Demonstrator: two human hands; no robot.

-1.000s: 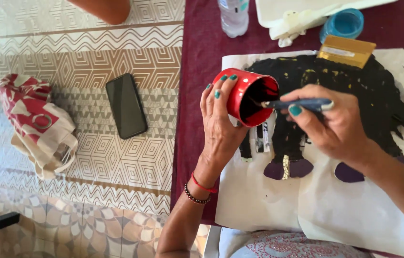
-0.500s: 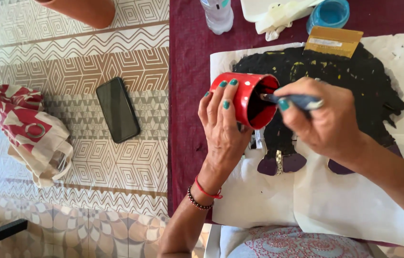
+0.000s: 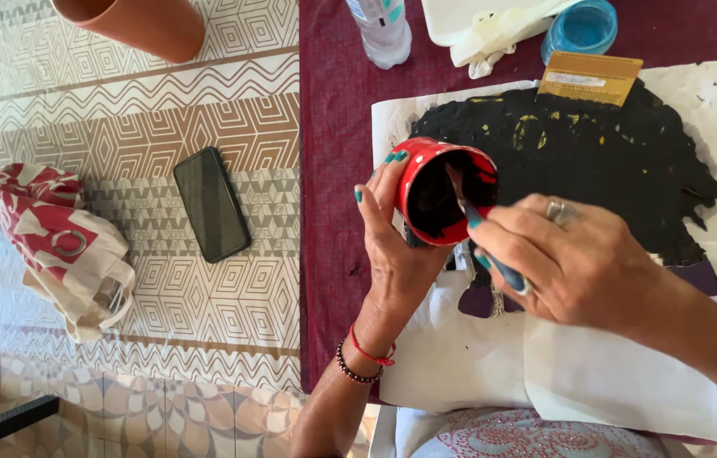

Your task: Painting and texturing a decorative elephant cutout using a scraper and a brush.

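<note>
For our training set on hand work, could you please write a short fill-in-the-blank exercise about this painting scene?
1. The left hand holds a small ___ pot whose inside is black.
2. The right hand dips a ___ into that pot.
3. The black phone lies on the patterned cloth, between the pot and the red and white ___.

Missing words: red; brush; bag

red pot (image 3: 426,182) tilted sideways, black inside, blue-handled brush (image 3: 494,259) dipped in.
</note>
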